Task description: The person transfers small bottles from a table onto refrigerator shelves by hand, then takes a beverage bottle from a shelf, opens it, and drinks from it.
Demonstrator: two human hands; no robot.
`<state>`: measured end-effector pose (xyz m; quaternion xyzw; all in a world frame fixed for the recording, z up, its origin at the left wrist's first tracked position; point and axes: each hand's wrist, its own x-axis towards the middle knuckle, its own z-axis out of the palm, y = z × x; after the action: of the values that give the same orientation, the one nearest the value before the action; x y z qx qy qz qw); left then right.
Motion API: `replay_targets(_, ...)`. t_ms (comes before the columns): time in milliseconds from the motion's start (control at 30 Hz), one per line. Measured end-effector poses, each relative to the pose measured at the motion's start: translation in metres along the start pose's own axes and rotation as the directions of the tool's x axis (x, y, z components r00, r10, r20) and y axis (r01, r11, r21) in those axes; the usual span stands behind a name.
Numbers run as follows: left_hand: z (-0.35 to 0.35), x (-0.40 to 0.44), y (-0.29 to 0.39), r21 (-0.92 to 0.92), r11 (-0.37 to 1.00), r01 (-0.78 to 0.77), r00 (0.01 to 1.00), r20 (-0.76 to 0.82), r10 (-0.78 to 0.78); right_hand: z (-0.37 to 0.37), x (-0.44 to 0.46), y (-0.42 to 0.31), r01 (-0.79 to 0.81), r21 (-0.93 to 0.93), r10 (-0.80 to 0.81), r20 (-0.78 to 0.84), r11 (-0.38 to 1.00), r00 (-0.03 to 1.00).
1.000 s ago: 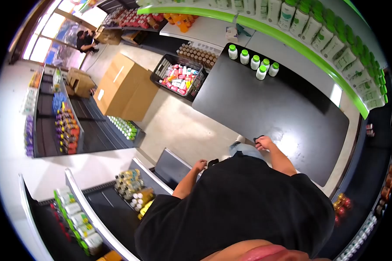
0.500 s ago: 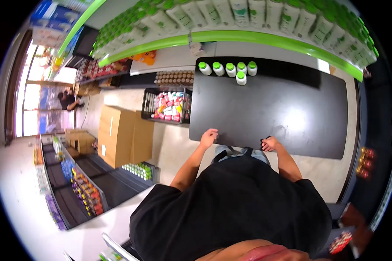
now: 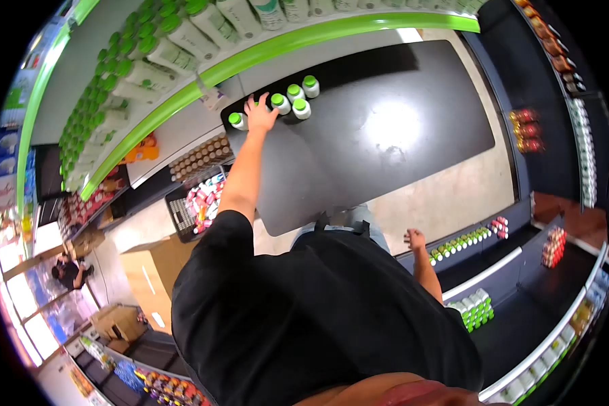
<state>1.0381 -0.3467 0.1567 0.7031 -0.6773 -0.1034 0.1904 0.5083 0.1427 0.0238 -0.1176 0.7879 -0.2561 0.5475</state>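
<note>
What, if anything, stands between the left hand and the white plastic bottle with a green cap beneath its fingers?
Nothing visible: the left hand is directly over that bottle; similar bottles stand on either side.

A shop, shelves (image 3: 304, 42) lined with bottles (image 3: 176, 55)

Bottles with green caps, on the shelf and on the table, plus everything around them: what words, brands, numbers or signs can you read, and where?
No text can be read with certainty.
Shelf bottles: printed fronts, too small and blurred.
Table bottles: no readable print.
Large cardboard box: pale label, unreadable.
Red-and-gold packs at right: too blurred.
</note>
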Motion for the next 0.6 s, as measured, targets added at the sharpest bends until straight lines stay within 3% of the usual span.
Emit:
replay_targets(33,0.013,0.009,-0.009,0.006,1.000,0.014,0.997,0.074,-0.015,-0.005,-0.001,0.046,0.017,0.087,-0.016,-0.015,0.996,1.000)
replay_targets(67,0.011,0.015,-0.006,0.055,0.997,0.046,0.972,0.226,-0.057,-0.001,-0.038,0.045,-0.102,0.023,0.103,-0.060,0.994,0.993)
replay_targets(133,0.021,0.021,-0.008,0.094,0.994,0.049,0.972,0.223,-0.069,0.010,-0.086,0.064,-0.291,-0.043,0.286,-0.102,0.956,0.953)
replay_targets(167,0.017,0.020,-0.004,0.099,0.992,0.079,0.968,0.231,-0.100,0.017,-0.095,0.088,-0.356,-0.056,0.350,-0.094,0.933,0.932)
replay_targets(200,0.019,0.021,-0.006,0.125,0.991,0.050,0.974,0.213,-0.076,0.026,-0.103,0.107,-0.322,-0.049,0.318,-0.074,0.945,0.945)
replay_targets(233,0.020,0.021,-0.007,0.088,0.994,0.061,0.974,0.215,-0.079,0.044,-0.113,0.108,-0.430,-0.112,0.423,-0.083,0.896,0.903)
replay_targets(300,0.015,0.018,-0.008,0.057,0.998,0.020,0.980,0.195,-0.031,0.061,-0.132,0.101,-0.173,-0.224,0.183,0.024,0.959,0.983)
replay_targets(467,-0.003,0.014,-0.002,0.216,0.975,0.043,0.951,0.290,-0.106,0.107,-0.125,0.055,-0.026,-0.158,0.032,0.038,0.987,0.999)
replay_targets(600,-0.015,0.006,-0.018,0.198,0.973,0.118,0.920,0.347,-0.182,0.109,-0.089,0.020,0.082,-0.146,-0.074,0.064,0.986,0.995)
